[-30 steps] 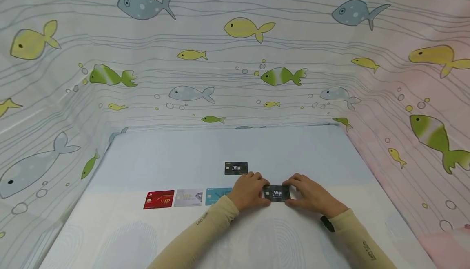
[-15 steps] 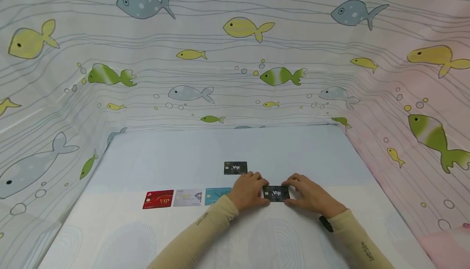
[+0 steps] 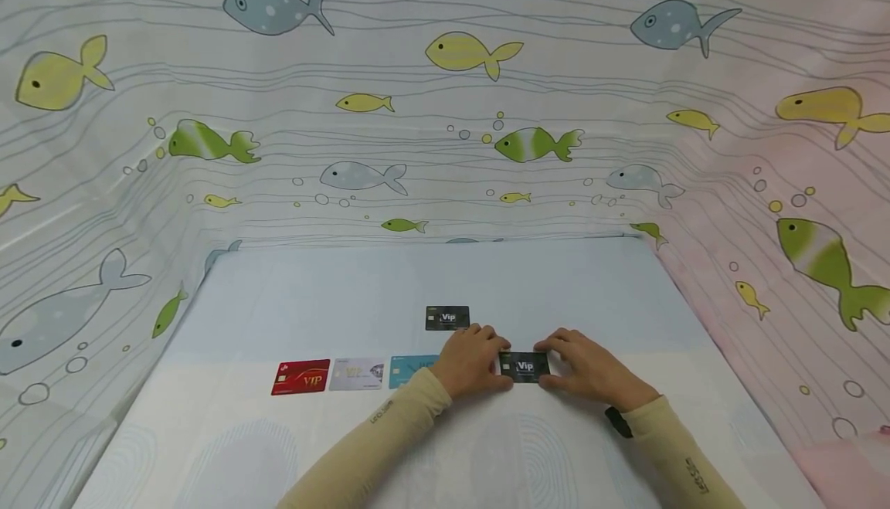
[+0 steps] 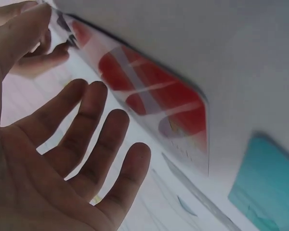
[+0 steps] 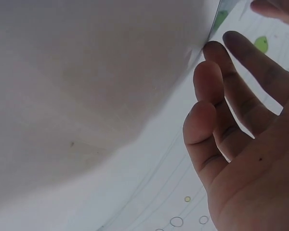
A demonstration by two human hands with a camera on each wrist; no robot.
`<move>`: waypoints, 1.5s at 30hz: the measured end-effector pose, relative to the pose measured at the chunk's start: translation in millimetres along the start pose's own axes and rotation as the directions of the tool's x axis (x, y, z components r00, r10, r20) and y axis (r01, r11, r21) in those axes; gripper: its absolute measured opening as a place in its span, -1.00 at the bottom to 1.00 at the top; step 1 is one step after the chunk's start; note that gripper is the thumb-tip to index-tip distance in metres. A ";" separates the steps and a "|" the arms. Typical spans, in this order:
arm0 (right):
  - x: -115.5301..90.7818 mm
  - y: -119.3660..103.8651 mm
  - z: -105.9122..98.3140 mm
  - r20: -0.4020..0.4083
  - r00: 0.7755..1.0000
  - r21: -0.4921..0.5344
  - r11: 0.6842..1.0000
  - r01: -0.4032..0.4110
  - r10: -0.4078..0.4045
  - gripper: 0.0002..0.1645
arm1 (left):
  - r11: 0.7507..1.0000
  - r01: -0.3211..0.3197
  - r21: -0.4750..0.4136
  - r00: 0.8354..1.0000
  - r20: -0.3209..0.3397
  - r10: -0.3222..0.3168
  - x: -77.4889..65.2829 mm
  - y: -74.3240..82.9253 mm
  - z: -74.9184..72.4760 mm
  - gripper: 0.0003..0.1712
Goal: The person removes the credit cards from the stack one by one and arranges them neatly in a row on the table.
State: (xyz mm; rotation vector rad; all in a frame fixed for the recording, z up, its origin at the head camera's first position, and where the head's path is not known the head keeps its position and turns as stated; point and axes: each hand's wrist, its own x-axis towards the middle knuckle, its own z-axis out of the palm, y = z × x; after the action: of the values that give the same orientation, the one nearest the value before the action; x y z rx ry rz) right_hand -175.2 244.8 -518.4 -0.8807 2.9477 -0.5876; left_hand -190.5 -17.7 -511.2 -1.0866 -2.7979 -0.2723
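On the white table lies a black VIP card (image 3: 524, 368), flat, between the two hands. My left hand (image 3: 471, 362) is at its left side, with thumb and index fingertip at the card's left corners. From the other side my right hand (image 3: 587, 366) holds the right corners in the same way, thumb near and index far. Under the left palm lies a red and white card (image 4: 154, 91), shown in the left wrist view and mostly hidden in the head view. In the right wrist view the right hand's fingers (image 5: 204, 120) bend loosely above the table.
To the left, in one row, lie a red VIP card (image 3: 300, 378), a silver-white card (image 3: 357, 374) and a teal card (image 3: 412, 371), partly covered by the left arm. A second black VIP card (image 3: 447, 317) lies farther back. Fish-print cloth (image 3: 445, 130) surrounds the table.
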 end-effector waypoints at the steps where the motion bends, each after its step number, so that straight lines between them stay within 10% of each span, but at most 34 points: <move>1: 0.1 -0.1 -0.3 -0.005 1.000 -0.003 1.000 0.005 -0.005 -0.41 | 1.000 0.003 0.004 1.000 -0.001 -0.003 -0.1 -0.8 -1.2 -0.35; 30: -1.0 5.5 -1.0 -0.088 0.996 0.028 1.000 -0.006 0.009 -0.41 | 0.979 0.161 -0.125 0.985 -0.043 -0.167 -11.0 -75.8 -22.4 -0.44; 45: 6.2 8.5 -1.2 -0.081 0.993 0.037 0.995 -0.089 0.092 -0.34 | 0.954 0.269 -0.134 0.962 0.091 -0.259 -17.4 -122.9 -26.2 -0.30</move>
State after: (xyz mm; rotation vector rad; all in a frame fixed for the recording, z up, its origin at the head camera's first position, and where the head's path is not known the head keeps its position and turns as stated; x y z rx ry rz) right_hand -185.1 248.5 -519.7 -0.7333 3.0214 -0.6828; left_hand -259.7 -123.8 -503.8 -0.7565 -3.0296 -0.4799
